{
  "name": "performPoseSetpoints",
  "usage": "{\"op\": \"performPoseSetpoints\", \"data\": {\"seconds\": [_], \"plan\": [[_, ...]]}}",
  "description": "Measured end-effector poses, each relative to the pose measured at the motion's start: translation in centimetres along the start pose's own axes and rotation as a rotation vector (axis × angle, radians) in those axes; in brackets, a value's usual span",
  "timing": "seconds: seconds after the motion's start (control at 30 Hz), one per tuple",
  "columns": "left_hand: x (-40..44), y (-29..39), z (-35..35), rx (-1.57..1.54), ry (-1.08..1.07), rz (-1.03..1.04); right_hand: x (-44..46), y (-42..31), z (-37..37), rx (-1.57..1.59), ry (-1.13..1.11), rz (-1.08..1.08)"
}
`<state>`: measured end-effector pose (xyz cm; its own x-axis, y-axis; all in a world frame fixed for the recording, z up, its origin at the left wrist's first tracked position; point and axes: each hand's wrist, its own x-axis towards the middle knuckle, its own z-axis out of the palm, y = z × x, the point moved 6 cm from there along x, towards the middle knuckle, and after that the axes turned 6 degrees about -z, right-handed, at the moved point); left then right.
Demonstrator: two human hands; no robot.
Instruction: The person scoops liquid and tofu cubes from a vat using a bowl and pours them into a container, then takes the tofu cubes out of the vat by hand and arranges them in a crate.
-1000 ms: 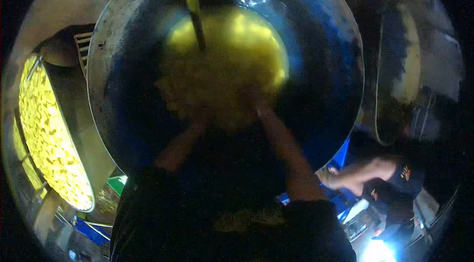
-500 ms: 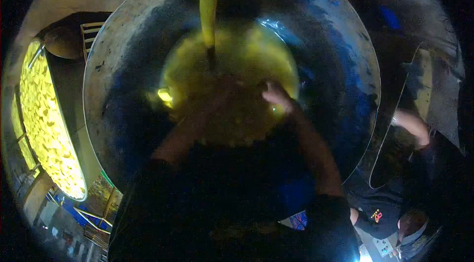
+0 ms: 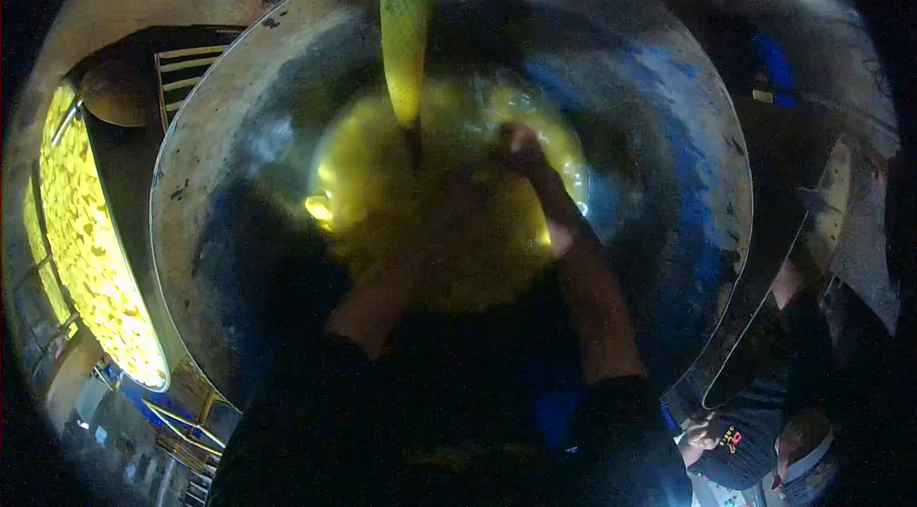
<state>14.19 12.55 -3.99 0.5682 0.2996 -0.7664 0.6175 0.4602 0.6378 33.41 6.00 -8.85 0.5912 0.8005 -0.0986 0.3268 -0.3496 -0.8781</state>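
Both my hands are down in a wide round metal pan [image 3: 205, 172], over a glossy yellow mass [image 3: 373, 163] at its bottom. My right hand [image 3: 523, 146] is at the far right part of the mass, its fingers curled in; whatever they grip is hidden by blur. Low over the middle, my left hand [image 3: 439, 230] is dark and smeared, so its fingers do not show. A yellow mesh-covered tube [image 3: 406, 39] comes down from above, and its dark lower tip reaches the mass between the pan's far side and my hands.
At the left stands a large shallow vessel [image 3: 91, 249] full of yellow pieces, with a rounded brown object [image 3: 119, 94] and a slatted frame [image 3: 181, 77] behind it. A co-worker [image 3: 755, 440] is at the lower right, beside another rimmed vessel [image 3: 764, 316].
My right hand has moved away from me and slightly left over the yellow mass. My left forearm has shifted a little right and nearer. The co-worker's arm on the right has moved lower.
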Motion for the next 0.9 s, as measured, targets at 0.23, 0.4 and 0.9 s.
{"op": "performPoseSetpoints", "data": {"seconds": [0.23, 0.4, 0.9], "plan": [[1.1, -0.2, -2.6, -0.17, 0.018, 0.033, -4.3, -14.6, -4.3, 0.773, -0.103, 0.345], [1.5, -0.9, -1.9, -0.296, 0.12, 0.074, -5.5, -16.6, -1.2, -0.028, -0.153, 0.147], [1.5, -5.8, -3.4, -0.637, 0.23, 0.04, -0.2, -12.9, 4.7, -0.264, -0.325, 0.057]]}}
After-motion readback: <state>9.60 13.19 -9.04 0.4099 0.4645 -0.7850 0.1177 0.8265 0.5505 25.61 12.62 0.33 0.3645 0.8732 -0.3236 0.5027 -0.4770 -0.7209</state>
